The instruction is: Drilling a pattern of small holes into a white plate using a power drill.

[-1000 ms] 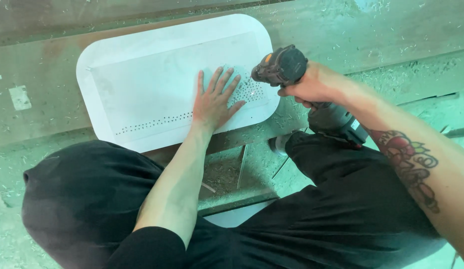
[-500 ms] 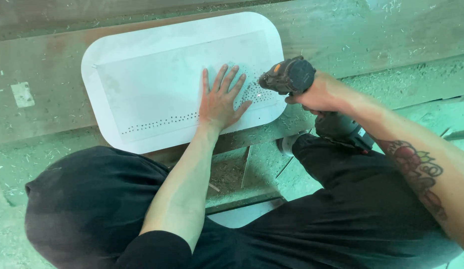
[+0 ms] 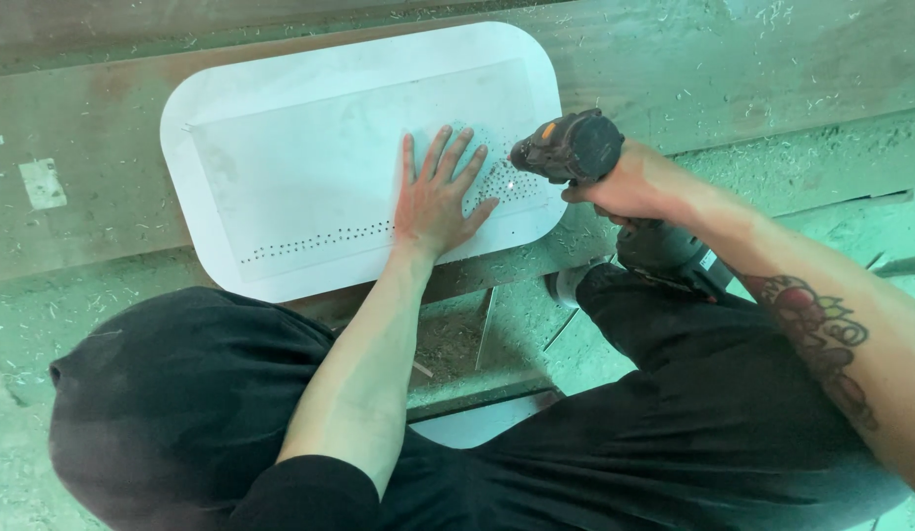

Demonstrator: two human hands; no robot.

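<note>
Two bare hands work over a white panel (image 3: 310, 147) with rounded corners, which lies flat on a long wooden plank (image 3: 104, 98) set across a dusty floor (image 3: 821, 157) strewn with shavings. The left hand (image 3: 436, 202) lies palm down on the right part of the panel, fingers spread wide and straight, holding nothing, only pressing on the sheet. Its forearm runs down toward the lower middle of the view, ending in a black sleeve.

The right hand (image 3: 629, 185) is closed around the grip of a dark cordless drill (image 3: 568, 147), which has a small orange spot on its top. The drill points left, its nose just above the panel's right edge and just beside the fingertips of the left hand. The bit itself is too small to make out. The drill's battery base (image 3: 674, 256) shows below the wrist, touching the black trousers (image 3: 703, 413). The right forearm bears a red and dark tattoo (image 3: 821, 334).

A row of small holes (image 3: 320, 241) runs along the lower part of the panel, from its left side up to the left hand. A thicker patch of holes (image 3: 507, 177) sits between the spread fingers and the drill's nose. A faint rectangle outline marks the inner part of the panel.

A small pale tag (image 3: 42, 184) is stuck on the plank, well apart to the left of the panel. Both knees in black cloth fill the lower part of the view, with a gap of metal frame (image 3: 477, 344) and debris between them, under the plank's near edge.
</note>
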